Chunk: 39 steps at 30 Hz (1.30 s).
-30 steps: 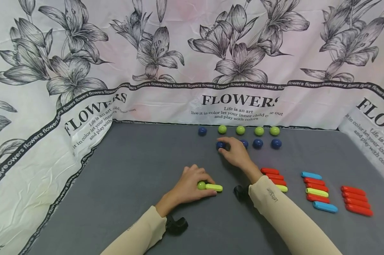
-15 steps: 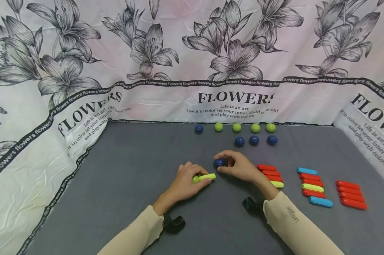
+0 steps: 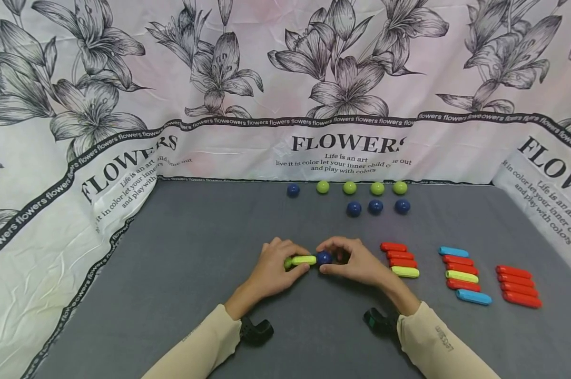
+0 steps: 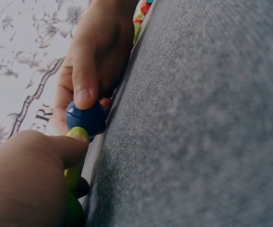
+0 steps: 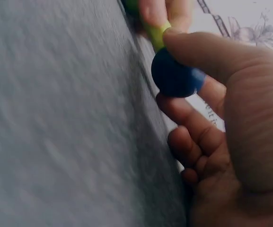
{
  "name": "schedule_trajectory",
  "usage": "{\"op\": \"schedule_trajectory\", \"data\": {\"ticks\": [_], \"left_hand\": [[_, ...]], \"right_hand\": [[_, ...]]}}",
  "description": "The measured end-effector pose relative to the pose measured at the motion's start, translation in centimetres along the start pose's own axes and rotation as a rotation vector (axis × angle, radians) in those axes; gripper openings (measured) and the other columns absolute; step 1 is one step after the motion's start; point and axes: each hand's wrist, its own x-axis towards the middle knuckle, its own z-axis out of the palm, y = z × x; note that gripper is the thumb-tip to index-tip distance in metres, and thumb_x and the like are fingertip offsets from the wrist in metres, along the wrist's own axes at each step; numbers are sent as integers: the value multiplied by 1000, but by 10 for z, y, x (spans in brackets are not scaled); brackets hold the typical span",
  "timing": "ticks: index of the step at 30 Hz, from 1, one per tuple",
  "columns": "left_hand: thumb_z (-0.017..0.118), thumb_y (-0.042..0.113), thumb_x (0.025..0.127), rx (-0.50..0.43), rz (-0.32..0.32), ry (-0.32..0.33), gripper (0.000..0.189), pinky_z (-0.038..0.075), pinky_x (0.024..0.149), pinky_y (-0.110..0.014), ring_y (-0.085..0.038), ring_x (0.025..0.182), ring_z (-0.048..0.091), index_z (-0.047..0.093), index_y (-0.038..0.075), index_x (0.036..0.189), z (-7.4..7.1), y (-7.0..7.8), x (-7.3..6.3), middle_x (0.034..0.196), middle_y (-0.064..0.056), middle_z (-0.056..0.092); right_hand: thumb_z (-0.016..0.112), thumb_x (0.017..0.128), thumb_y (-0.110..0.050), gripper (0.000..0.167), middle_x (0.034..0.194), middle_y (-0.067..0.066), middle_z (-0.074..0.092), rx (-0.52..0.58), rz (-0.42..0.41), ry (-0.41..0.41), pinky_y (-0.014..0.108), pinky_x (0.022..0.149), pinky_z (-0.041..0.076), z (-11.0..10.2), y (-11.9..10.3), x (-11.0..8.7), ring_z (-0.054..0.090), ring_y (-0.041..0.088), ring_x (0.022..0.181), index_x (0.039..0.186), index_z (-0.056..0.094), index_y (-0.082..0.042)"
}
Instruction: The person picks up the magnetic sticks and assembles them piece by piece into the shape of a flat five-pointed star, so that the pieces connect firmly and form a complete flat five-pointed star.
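My left hand [image 3: 277, 267] pinches a short yellow-green stick [image 3: 304, 260] between thumb and fingers. A light green ball [image 3: 288, 262] sits at the stick's left end, partly covered by that hand. My right hand [image 3: 354, 261] grips a dark blue ball [image 3: 324, 257] with thumb and fingers. The blue ball meets the stick's right end; in the left wrist view the ball [image 4: 85, 118] lies right at the stick's tip. From the right wrist, the thumb lies over the top of the ball [image 5: 174, 73] and the other fingers curl beneath it.
Four groups stand about on the grey table [image 3: 209, 226]: green balls [image 3: 350, 188] along the back, blue balls [image 3: 375, 207] before them, a lone blue ball [image 3: 293, 190] at their left, and red sticks [image 3: 519, 287], blue and yellow-green ones at right. Printed cloth [image 3: 238, 147] walls the back.
My right hand has brought a blue ball from the back row toward me, to the stick's right end. My left hand has shifted slightly away from me with the stick and green ball.
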Motion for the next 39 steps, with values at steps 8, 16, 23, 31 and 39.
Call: {"op": "schedule_trajectory", "data": {"ticks": [8,16,23,31,39], "left_hand": [[72,29,95,61,-21,27,26,25,91,-49,-29,124,47,75,30,121,-2,1,-2,139,-6,58],[76,18,92,7,-26,86,31,32,94,-53,-35,135,46,75,27,122,-2,-1,-1,155,-14,47],[68,12,84,-45,36,-62,46,31,97,-51,-31,139,44,72,29,127,-4,-2,-1,165,-9,33],[76,45,86,3,54,-133,48,30,101,-52,-30,149,33,66,33,132,-5,1,-1,170,-7,21],[80,47,85,-23,56,-112,41,29,99,-51,-27,148,32,70,34,123,-3,0,-2,169,-3,27]], "right_hand": [[87,82,-25,36,95,-10,66,-104,-23,62,31,78,26,12,-5,-8,51,9,81,115,72,-25],[83,86,-21,31,93,-8,69,-62,-38,61,32,79,28,19,-11,-15,51,10,79,115,73,-25],[84,85,-21,27,90,-8,70,-57,-41,107,31,77,27,23,-11,-15,51,8,77,110,75,-26],[76,91,-11,25,97,-1,71,-11,-80,46,25,77,47,11,-17,-23,60,8,80,116,73,-15],[77,90,-7,27,106,4,72,-89,-67,148,22,75,52,-23,-20,-55,62,6,89,116,73,-11]]}}
